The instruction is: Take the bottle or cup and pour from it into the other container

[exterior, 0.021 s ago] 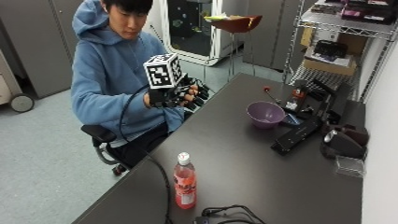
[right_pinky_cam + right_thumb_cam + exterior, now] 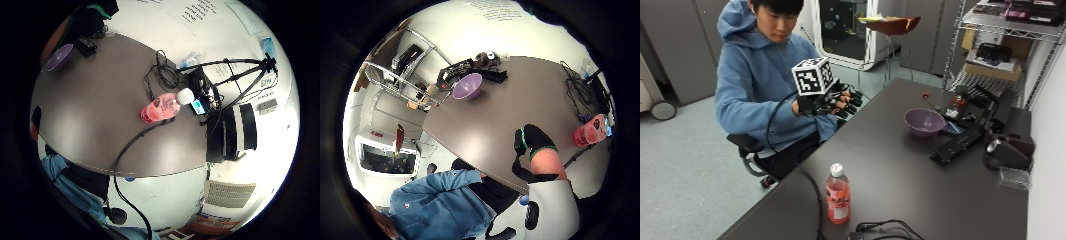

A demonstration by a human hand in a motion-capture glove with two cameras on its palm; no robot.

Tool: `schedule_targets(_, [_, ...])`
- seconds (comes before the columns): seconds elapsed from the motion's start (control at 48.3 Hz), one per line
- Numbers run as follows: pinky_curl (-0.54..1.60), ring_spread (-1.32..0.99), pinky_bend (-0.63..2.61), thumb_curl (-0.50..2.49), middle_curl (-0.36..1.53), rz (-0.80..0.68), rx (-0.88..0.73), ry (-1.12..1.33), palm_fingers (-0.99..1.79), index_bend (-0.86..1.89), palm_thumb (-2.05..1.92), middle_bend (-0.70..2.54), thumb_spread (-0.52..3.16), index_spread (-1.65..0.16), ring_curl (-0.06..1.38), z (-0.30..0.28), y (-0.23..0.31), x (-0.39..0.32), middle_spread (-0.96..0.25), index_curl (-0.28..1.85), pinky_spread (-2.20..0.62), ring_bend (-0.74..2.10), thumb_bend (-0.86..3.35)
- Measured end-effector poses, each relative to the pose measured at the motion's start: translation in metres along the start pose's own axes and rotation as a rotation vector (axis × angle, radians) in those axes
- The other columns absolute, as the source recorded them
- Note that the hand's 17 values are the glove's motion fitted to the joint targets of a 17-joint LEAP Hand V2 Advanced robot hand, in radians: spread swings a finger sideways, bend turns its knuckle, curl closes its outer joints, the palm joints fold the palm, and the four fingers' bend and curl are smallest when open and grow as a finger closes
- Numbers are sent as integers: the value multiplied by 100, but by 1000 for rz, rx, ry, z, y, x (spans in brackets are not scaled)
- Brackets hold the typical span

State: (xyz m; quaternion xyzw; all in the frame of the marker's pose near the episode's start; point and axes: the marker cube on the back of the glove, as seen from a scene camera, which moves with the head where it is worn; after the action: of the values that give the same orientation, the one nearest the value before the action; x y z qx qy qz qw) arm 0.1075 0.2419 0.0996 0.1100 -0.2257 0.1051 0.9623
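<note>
We have our gloved right hand point(image 2: 830, 102) raised upper left, grip relaxed and empty, with the capped pink plastic bottle point(image 2: 838, 194) and purple plastic bowl point(image 2: 924, 122) untouched on the dark bench point(image 2: 906, 170).

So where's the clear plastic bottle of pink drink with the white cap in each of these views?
Outside view: the clear plastic bottle of pink drink with a white cap stands upright near the table's near edge, beside a black cable.
Little finger side palm view: the bottle is on the dark table, next to the coiled cables.
Thumb side palm view: the bottle is at the table's edge, beyond the gloved right hand.
Shared landmark: the purple bowl.
</note>
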Motion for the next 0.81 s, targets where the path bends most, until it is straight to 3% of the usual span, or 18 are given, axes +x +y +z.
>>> schedule_targets(0.041, [14, 3, 44, 17, 6, 68, 66, -134, 40, 13, 62, 17, 45, -23, 12, -6, 66, 56, 2, 7, 11, 41, 36])
schedule_targets(0.104, [19, 4, 48, 20, 9, 106, 100, -189, 33, 12, 65, 17, 57, -28, 16, -9, 99, 90, 2, 10, 13, 42, 33])
schedule_targets(0.559, [29, 7, 52, 33, 21, 238, 150, -232, 24, 13, 69, 19, 88, -38, 24, 0, 151, 201, 1, 17, 19, 47, 9])
schedule_targets(0.807, [31, 7, 53, 37, 25, 288, 198, -502, 21, 11, 69, 20, 92, -38, 27, 37, 169, 248, 2, 17, 20, 49, -1])
